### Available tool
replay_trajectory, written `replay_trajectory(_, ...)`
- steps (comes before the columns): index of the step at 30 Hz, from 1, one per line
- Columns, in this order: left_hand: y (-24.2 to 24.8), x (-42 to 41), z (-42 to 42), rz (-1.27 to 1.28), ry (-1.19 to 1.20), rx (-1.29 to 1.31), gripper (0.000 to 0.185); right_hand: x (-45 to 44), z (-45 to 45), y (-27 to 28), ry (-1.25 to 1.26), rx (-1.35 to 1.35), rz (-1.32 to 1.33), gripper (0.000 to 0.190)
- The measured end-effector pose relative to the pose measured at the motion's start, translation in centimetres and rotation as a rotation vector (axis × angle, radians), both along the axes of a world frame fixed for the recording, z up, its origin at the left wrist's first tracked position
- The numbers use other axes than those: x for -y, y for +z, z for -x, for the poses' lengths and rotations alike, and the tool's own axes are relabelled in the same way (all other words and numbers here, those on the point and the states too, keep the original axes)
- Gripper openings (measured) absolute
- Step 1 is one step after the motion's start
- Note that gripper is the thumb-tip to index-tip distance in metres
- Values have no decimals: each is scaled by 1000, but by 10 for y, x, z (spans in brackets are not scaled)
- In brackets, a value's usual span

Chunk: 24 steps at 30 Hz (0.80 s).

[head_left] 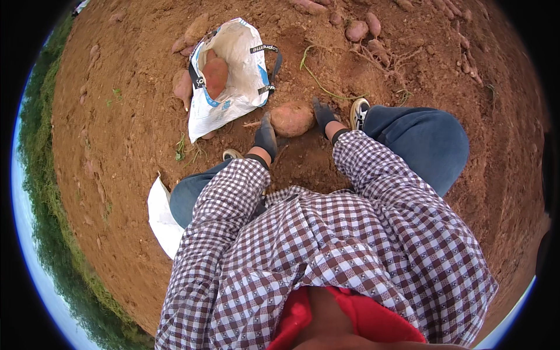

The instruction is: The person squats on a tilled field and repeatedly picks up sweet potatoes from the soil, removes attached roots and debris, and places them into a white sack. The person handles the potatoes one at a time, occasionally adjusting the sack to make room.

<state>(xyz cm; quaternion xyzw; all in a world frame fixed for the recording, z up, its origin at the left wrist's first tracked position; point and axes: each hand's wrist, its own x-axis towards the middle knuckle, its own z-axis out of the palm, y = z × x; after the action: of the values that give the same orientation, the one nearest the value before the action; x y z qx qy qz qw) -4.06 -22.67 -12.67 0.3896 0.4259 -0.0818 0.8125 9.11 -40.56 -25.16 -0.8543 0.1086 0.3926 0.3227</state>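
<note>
A large, round, soil-dusted sweet potato [292, 119] lies between my two dark-gloved hands, just in front of my body. Against its left side rests my left hand [265, 138], fingers pointing forward. My right hand [324, 116] flanks the right side, its fingers at the root's edge. Whether the root is off the soil, I cannot tell. Just beyond my left hand a white woven bag [238, 65] with black handles gapes open. Inside it is a big reddish sweet potato [215, 78], with part of another behind it.
More sweet potatoes [183, 87] lie beside the bag's left side. Several others [357, 30] are scattered ahead with stringy roots [389, 59]. A green vine [323, 85] crosses the soil near my right shoe [359, 113]. White sheeting [164, 216] lies by my left knee.
</note>
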Motion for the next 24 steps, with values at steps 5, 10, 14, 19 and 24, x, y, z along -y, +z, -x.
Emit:
replay_trajectory(5, -11, 3, -3, -88, 41, 2, 72, 2, -3, 21, 309, 105, 174, 70)
replay_trajectory(10, -15, -1, -4, -43, 43, 44, 65, 7, -12, 10, 369, 144, 166, 64)
replay_trajectory(14, -7, 8, 1, -268, -82, 228, 51, -17, -21, 32, 34, -101, 86, 53)
replay_trajectory(19, 8, 24, 11, -482, -261, 443, 45, -1, -10, 38, 238, -19, 55, 51)
replay_trajectory(24, 9, 12, 2, -228, -109, 297, 47, 20, -1, 18, 708, 143, 369, 54)
